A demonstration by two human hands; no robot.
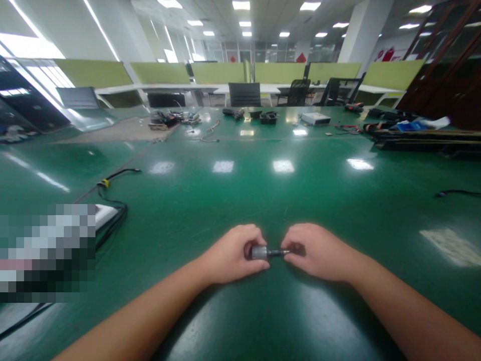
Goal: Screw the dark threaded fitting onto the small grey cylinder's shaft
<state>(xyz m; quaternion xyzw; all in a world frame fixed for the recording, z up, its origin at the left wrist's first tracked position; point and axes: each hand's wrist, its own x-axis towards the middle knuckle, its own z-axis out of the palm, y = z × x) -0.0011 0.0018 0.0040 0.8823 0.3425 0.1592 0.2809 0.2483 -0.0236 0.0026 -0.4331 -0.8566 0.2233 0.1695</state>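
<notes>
Low in the middle of the view, a short grey metal cylinder [259, 252] lies level between my two hands. A thin dark shaft [277, 253] runs from its right end. My left hand [240, 253] is closed round the cylinder, thumb below and fingers above. The pinched thumb and fingers of my right hand [311, 250] grip the far tip of the shaft, which is partly hidden by them. I cannot tell whether cylinder and shaft are one piece. Both hands are just above or on the glossy green tabletop [240, 200].
A blurred-out boxy thing [48, 250] stands at the left beside black cables [112, 215]. Another black cable [458, 192] lies at the right edge. Across the far side are loose electronic parts [176, 119], a silver box [314, 118] and a dark pile [424, 138]. Chairs stand beyond.
</notes>
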